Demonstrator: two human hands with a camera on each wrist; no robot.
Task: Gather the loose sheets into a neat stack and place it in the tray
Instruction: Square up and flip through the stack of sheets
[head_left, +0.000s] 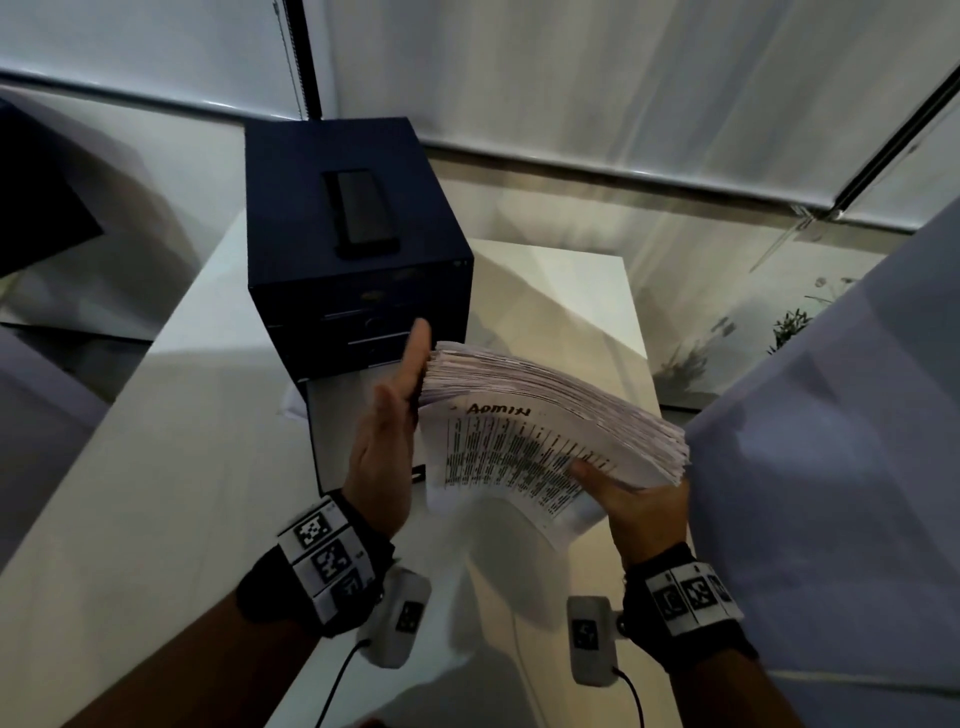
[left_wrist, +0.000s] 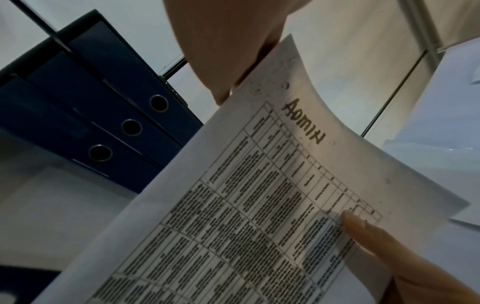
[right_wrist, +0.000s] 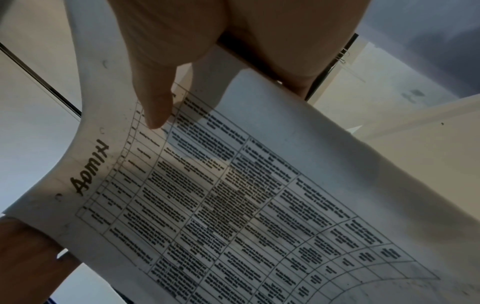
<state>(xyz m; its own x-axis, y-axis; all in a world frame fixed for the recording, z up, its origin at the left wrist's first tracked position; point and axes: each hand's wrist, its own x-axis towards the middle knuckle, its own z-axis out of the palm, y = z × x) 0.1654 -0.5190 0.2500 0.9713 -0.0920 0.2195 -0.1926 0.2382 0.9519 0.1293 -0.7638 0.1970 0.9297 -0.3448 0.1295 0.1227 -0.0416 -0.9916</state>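
Observation:
A thick stack of printed sheets (head_left: 545, 415) is held on edge above the white table (head_left: 182, 467), and its front page is a table with "ADMIN" handwritten on it (left_wrist: 259, 205) (right_wrist: 259, 185). My left hand (head_left: 395, 415) lies flat with straight fingers against the stack's left edge. My right hand (head_left: 639, 504) grips the right edge, thumb (right_wrist: 155, 102) on the front page and fingers behind. The sheet edges at the top are fanned and uneven. A pulled-out tray (head_left: 337, 431) sits under the dark blue drawer unit (head_left: 353, 249), just left of the stack.
A dark phone (head_left: 363, 213) lies on top of the drawer unit, whose three fronts have round finger holes (left_wrist: 131, 127). A large pale sheet-like surface (head_left: 831, 467) fills the right side. A dark object (head_left: 41, 208) juts in at far left. Window blinds run behind.

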